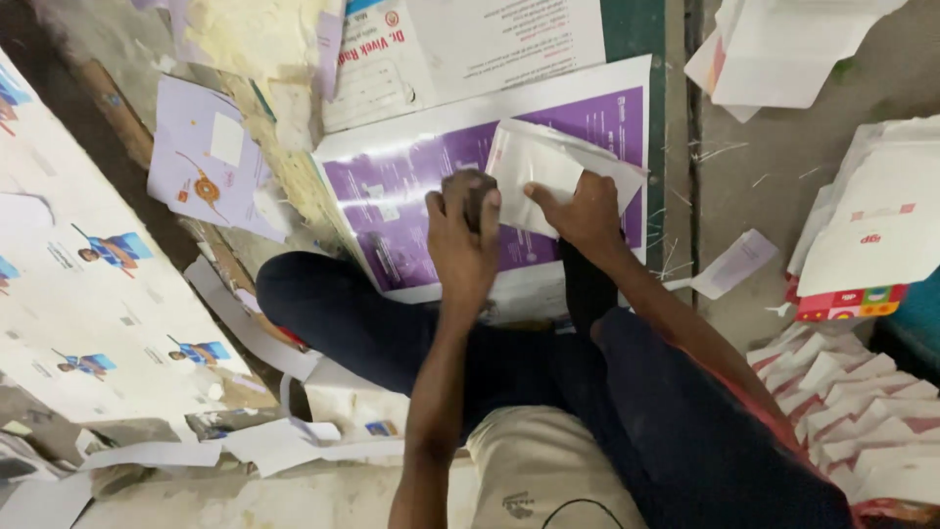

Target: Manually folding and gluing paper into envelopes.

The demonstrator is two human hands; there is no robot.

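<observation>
My left hand [460,245] is closed around a small dark block [477,201], pressed down at the left edge of a folded white paper piece [539,171]. My right hand [583,211] lies flat on that paper, fingers spread, holding it down. The paper rests on a large purple-and-white printed sheet [392,196] that lies on the floor in front of my crossed legs in dark trousers.
Printed sheets with small figures [88,284] cover the left. A pale purple card [206,157] lies at upper left. White folded pieces are stacked at right [871,225] and lower right [852,411]. Paper scraps [264,446] lie near my knee.
</observation>
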